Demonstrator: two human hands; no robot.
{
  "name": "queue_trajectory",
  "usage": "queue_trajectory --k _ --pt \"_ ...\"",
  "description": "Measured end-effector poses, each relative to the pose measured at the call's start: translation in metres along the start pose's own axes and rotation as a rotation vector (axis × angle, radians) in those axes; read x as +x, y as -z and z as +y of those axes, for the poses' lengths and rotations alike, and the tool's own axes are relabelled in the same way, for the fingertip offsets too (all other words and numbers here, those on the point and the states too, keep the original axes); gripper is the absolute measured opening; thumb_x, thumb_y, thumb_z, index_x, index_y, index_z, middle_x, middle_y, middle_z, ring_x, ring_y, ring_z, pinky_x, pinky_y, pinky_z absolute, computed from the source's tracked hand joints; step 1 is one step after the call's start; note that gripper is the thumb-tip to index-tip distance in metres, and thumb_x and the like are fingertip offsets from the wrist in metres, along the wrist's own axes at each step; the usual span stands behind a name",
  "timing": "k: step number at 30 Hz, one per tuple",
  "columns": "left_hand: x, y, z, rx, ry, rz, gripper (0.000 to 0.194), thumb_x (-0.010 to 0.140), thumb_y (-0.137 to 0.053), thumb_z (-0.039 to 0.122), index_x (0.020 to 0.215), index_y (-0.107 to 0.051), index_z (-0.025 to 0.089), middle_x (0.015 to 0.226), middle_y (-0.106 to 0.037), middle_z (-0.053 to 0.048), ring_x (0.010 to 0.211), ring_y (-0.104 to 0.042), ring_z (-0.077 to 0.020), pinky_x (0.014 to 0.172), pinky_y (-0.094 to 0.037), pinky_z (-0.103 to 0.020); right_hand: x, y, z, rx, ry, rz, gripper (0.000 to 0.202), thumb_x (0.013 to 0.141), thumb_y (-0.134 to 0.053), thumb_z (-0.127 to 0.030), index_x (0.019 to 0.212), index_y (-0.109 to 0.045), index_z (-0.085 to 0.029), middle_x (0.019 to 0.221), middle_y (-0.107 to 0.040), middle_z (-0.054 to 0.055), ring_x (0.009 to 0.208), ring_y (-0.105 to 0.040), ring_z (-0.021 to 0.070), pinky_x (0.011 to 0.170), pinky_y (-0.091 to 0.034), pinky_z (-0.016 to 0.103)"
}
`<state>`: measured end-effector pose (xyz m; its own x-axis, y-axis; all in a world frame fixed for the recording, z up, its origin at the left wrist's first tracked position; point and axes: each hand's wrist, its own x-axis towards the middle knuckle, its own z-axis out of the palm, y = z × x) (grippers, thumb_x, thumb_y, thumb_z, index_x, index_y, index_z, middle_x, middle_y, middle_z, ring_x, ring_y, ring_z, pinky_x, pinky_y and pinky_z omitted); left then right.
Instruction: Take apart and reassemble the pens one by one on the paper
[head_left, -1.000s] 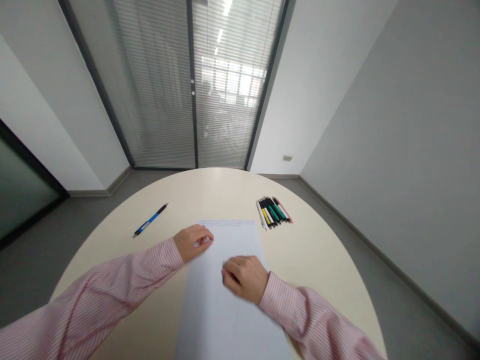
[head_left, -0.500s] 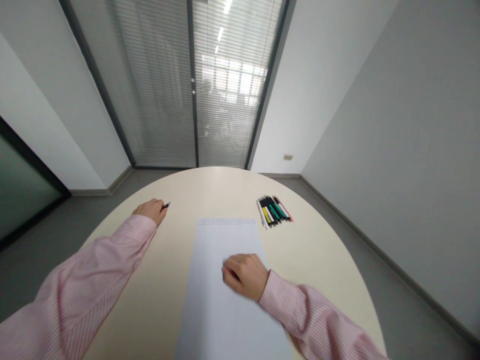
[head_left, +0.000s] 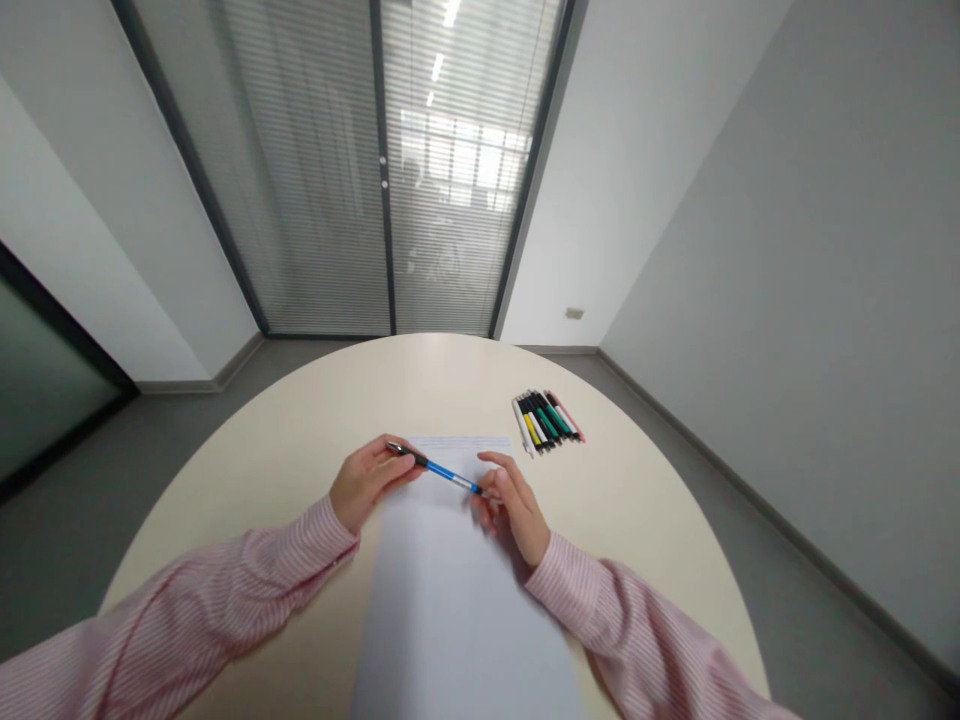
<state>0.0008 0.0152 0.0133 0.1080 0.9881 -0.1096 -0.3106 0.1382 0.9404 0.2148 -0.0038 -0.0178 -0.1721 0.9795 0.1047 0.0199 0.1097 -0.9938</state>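
Note:
A blue and black pen (head_left: 450, 475) is held slanted above the far part of a long white paper sheet (head_left: 465, 600). My left hand (head_left: 373, 478) pinches its black end between thumb and fingers. At the other end of the pen is my right hand (head_left: 514, 500), its index finger stretched out and its lower fingers bent close to the pen tip; whether they grip the tip is blurred. Lines of small print run along the sheet's far edge. A row of several pens (head_left: 547, 422), in black, white, yellow, green and pink, lies to the right beyond the sheet.
The round cream table (head_left: 442, 375) carries all of this. Beyond it stand a glass partition with blinds (head_left: 322, 200) and white walls, with a small socket (head_left: 574, 313) low on the wall.
My left hand has come from the table's left side to above the sheet, bringing the pen. My right hand has moved slightly forward and opened from a curled shape beside the pen tip.

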Motion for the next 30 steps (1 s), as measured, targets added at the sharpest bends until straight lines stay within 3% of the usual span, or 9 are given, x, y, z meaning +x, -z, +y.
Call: queue_trajectory --k 4,8,14,19,23,27,30 --pt "0.000 -0.002 -0.014 0.069 0.080 -0.011 0.042 0.053 -0.082 0.033 0.083 -0.062 0.012 0.073 -0.069 -0.002 0.068 -0.068 -0.0134 0.065 -0.055 -0.018 0.012 0.002 0.003 0.113 -0.055 0.153 0.033 0.075 -0.062 -0.047 0.084 -0.061 -0.015 0.052 -0.048 -0.005 0.040 -0.039 0.0063 0.037 -0.029 0.018" --pt "0.005 0.007 -0.016 0.195 0.033 0.028 0.041 0.053 -0.081 0.034 0.083 -0.066 0.012 0.067 -0.068 -0.001 0.062 -0.067 -0.0127 0.062 -0.054 -0.020 0.016 0.004 0.007 0.158 -0.075 0.273 0.033 0.074 -0.064 -0.045 0.077 -0.065 -0.012 0.053 -0.049 -0.003 0.042 -0.037 0.0051 0.038 -0.026 0.018" --pt "0.005 0.012 -0.018 0.326 -0.013 -0.020 0.045 0.056 -0.077 0.043 0.088 -0.066 0.012 0.074 -0.073 -0.008 0.072 -0.070 -0.0209 0.073 -0.057 -0.032 0.016 0.002 0.005 0.151 -0.081 0.188 0.029 0.071 -0.069 -0.042 0.079 -0.068 -0.014 0.060 -0.057 -0.001 0.050 -0.049 0.0088 0.048 -0.040 0.021" --pt "0.006 0.015 -0.021 0.377 -0.036 -0.034 0.045 0.059 -0.075 0.043 0.090 -0.067 0.012 0.078 -0.073 -0.010 0.073 -0.070 -0.0215 0.073 -0.057 -0.031 0.015 0.001 0.004 0.126 -0.098 0.149 0.029 0.069 -0.071 -0.040 0.079 -0.069 -0.013 0.062 -0.061 0.001 0.051 -0.052 0.0097 0.049 -0.044 0.023" --pt "0.007 0.018 -0.024 0.426 -0.060 -0.070 0.042 0.063 -0.073 0.042 0.092 -0.068 0.012 0.080 -0.074 -0.009 0.074 -0.070 -0.0208 0.073 -0.057 -0.029 0.015 0.000 0.000 0.284 -0.117 0.206 0.028 0.066 -0.074 -0.038 0.079 -0.070 -0.014 0.061 -0.062 0.000 0.052 -0.053 0.0084 0.049 -0.045 0.020" --pt "0.006 0.019 -0.026 0.507 -0.151 -0.071 0.036 0.066 -0.070 0.040 0.091 -0.068 0.013 0.083 -0.073 -0.008 0.076 -0.069 -0.0194 0.074 -0.057 -0.027 0.015 -0.002 -0.005 0.528 -0.222 0.158 0.032 0.063 -0.078 -0.035 0.085 -0.070 -0.013 0.072 -0.069 0.003 0.066 -0.063 0.0105 0.065 -0.052 0.021" --pt "0.006 0.018 -0.025 0.547 -0.241 -0.056 0.034 0.069 -0.068 0.038 0.094 -0.065 0.015 0.083 -0.072 -0.007 0.077 -0.069 -0.0181 0.074 -0.056 -0.025 0.016 -0.002 -0.005 0.580 -0.269 0.135 0.031 0.065 -0.077 -0.034 0.085 -0.070 -0.011 0.073 -0.071 0.006 0.068 -0.066 0.0119 0.069 -0.053 0.022"
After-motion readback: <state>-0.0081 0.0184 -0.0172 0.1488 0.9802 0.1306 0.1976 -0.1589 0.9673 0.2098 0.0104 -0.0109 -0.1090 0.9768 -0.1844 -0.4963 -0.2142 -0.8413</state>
